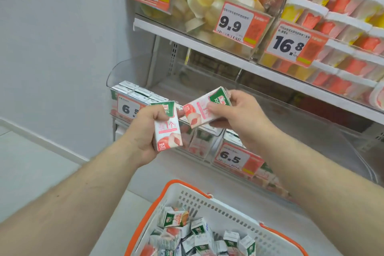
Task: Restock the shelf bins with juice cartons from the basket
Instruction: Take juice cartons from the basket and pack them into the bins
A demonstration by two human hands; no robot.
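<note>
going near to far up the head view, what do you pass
white plastic basket with orange rim → left hand gripping upright peach juice carton → clear shelf bin of white-topped cartons → orange 9.9 price tag

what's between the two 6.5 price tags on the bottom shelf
In the head view, the left hand holding an upright carton covers most of that stretch; beside it, shelf cartons show through the clear bin front.

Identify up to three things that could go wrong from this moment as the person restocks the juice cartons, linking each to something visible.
1. The right hand holds its tilted carton by one end only; that grip might slip, dropping it.
2. The left hand holds an upright carton close beside it; the two could knock together.
3. The left bin looks nearly full, so another carton may not seat properly.
</note>
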